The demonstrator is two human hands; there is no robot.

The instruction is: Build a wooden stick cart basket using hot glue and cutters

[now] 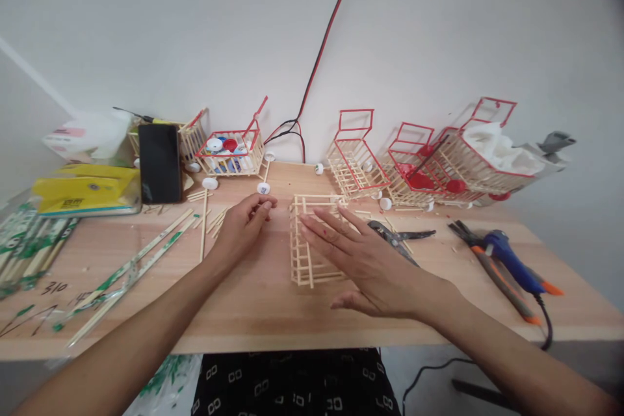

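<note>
A small cage-like frame of thin wooden sticks [301, 257] stands on the table in front of me. My right hand [351, 250] is stretched flat over its right side and top, fingers extended, hiding much of that part. Whether the palm presses on the sticks I cannot tell. To the left of the frame, apart from it, my left hand [246, 224] hovers with loosely curled fingers and nothing visible in it. Loose sticks [217, 224] lie just beyond the left hand. Black-handled pliers [397, 237] rest behind the right hand, partly covered by it.
Several stick-built mini shopping carts with red trim [358, 159] line the wall; one holds bottle caps [229, 146]. A phone [160, 164] leans beside a yellow tissue pack [88, 192]. Wrapped chopsticks [141, 266] lie left. Orange-handled pliers [502, 279] and a blue glue gun [514, 260] lie right.
</note>
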